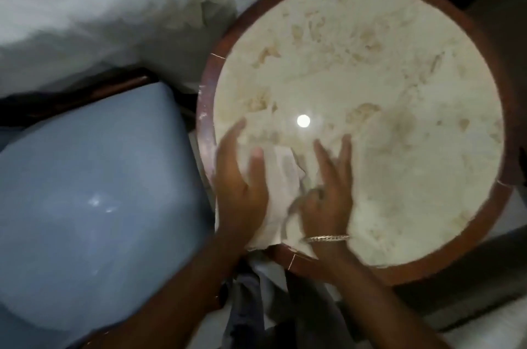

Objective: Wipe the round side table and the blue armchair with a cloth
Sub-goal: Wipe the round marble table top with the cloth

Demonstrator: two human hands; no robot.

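The round side table [370,69] has a cream marble top and a dark red-brown wooden rim. A pale, crumpled cloth [281,194] lies on the near left part of the top. My left hand [242,177] presses flat on the cloth's left side, fingers spread. My right hand [328,194], with a gold bracelet at the wrist, presses on its right side. The blue armchair [91,183] stands just left of the table, its seat glossy and smooth.
White bedding [114,6] fills the upper left, behind the armchair and table. A bright lamp reflection [303,121] shows on the marble. Dark floor and grey-white fabric [484,277] lie at the right and lower right.
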